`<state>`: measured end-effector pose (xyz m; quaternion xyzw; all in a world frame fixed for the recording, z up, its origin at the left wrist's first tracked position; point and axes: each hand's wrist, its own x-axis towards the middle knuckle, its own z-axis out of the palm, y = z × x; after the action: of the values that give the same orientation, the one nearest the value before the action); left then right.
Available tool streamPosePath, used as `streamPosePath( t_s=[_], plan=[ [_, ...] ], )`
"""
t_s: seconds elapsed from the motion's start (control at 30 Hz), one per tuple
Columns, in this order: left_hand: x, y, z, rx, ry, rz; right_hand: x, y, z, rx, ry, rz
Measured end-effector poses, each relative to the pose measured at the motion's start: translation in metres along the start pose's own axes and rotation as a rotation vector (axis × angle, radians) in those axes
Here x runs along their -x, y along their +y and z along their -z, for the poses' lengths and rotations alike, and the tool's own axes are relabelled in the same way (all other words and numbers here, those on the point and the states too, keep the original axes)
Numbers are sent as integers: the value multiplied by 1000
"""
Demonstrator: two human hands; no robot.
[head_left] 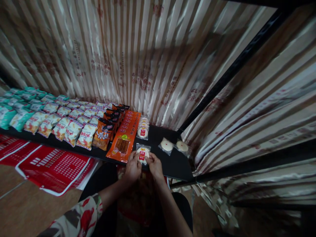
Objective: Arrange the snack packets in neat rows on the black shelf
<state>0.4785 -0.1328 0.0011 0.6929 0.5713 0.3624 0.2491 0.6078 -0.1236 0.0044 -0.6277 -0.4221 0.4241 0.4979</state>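
A round white rice cracker in a clear packet with a red label (142, 154) is gripped by its two sides near the front edge of the black shelf (170, 164). My left hand (133, 167) closes on its left side, and my right hand (155, 164) pinches its right side. Behind it stands a row of matching cracker packets (143, 130). Two more clear packets with round white pieces, a nearer one (167, 145) and a farther one (182, 145), lie flat to the right. An orange snack packet (122, 144) borders my left hand.
Orange and black snack bags (102, 133), white shrimp snack bags (87, 135) and green bags (21, 119) fill the shelf leftward. A striped curtain (148, 59) hangs behind. A black post (229, 70) slants at the right. Red bags (56, 169) lie below.
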Motion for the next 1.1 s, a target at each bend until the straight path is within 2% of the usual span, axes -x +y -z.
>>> streamPosePath(
  t_s=[0.47, 0.77, 1.1],
  plan=[
    [-15, -9, -25, 41, -41, 41, -39, 10, -4, 162, 116, 7],
    [-20, -4, -29, -15, -83, -1, -59, 14, -13, 119, 134, 6],
    [-37, -7, -39, -28, -68, -29, -82, 9, -21, 90, 140, 6]
  ],
)
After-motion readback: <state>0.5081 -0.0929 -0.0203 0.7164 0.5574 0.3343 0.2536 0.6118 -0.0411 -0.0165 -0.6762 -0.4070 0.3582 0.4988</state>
